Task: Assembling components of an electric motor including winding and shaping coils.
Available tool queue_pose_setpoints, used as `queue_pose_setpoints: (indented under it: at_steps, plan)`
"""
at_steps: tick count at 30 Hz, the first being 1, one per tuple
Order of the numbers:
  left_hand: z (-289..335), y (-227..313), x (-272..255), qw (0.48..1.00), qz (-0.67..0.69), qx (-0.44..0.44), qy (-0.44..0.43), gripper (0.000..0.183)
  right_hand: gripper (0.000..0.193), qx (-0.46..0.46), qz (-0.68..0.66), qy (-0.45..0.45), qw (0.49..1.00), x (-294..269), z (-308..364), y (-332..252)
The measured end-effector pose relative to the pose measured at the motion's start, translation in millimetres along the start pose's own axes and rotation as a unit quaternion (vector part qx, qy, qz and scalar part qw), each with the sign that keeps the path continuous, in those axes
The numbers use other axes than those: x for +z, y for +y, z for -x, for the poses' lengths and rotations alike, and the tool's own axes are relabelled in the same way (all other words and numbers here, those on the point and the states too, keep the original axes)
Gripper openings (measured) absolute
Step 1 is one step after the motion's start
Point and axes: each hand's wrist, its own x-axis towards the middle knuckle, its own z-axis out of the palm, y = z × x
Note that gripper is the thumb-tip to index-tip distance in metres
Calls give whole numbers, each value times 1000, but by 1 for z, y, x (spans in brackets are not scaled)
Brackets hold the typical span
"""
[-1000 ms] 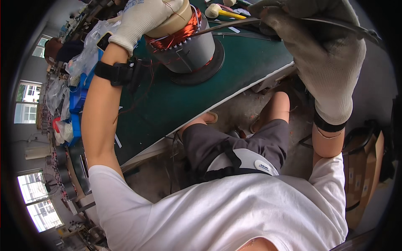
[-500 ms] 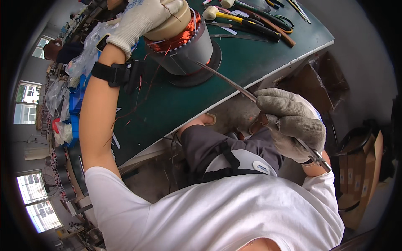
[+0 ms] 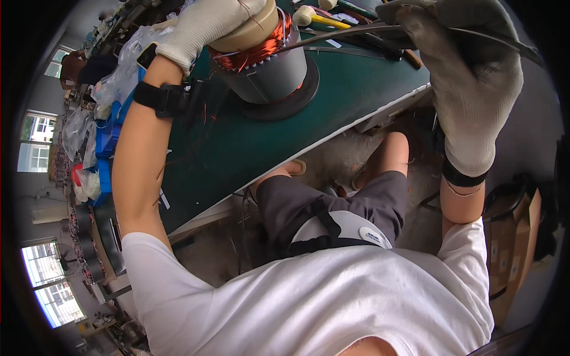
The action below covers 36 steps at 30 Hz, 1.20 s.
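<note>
A grey cylindrical motor stator (image 3: 274,78) with orange-red copper windings (image 3: 261,52) stands on a round black base (image 3: 291,107). On top of the windings sits a cream-coloured round block (image 3: 249,34). My left hand (image 3: 208,24), in a white knit glove, is closed over this block, a thin wire by its fingers. My right hand (image 3: 475,71), in a grey-stained glove, grips a long thin metal bar (image 3: 341,37). The bar runs nearly level toward the left, and its tip is at the right side of the windings; whether it touches them is hard to tell.
A green-topped table (image 3: 225,166) carries the stator. Mallets (image 3: 305,16) and other hand tools lie at its far right. Plastic bags (image 3: 127,62) and blue bins (image 3: 107,139) line the left. A cardboard box (image 3: 516,243) stands on the right.
My right hand has risen and moved away from my body, swinging the bar from a slant against the stator's side to nearly level at the windings. My left hand stays on the block.
</note>
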Motion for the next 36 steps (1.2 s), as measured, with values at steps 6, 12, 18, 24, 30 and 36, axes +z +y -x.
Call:
queue_pose_setpoints:
  at_steps: [6, 12, 18, 24, 30, 36]
  plan:
    - [10, -27, 1, 994, 90, 57, -31, 34, 23, -94, -305, -46, 947, -4, 48, -14]
    - [4, -27, -55, 979, 54, 83, -176, 97, 11, 8, -288, 158, 944, -22, 91, -2]
    - [41, 29, -136, 968, -204, 71, -125, 58, 7, 20, -376, 94, 921, -6, 101, -1]
    - [7, 11, -75, 988, -76, 11, -132, 79, 18, -82, -356, 38, 930, 33, 107, 1]
    - [-2, -2, -3, 993, 6, -69, -93, 75, 32, -266, -213, -95, 935, 51, 106, -22]
    - [-4, 8, -8, 992, 84, -50, -76, 70, 22, 66, -57, 4, 996, 4, 2, -33]
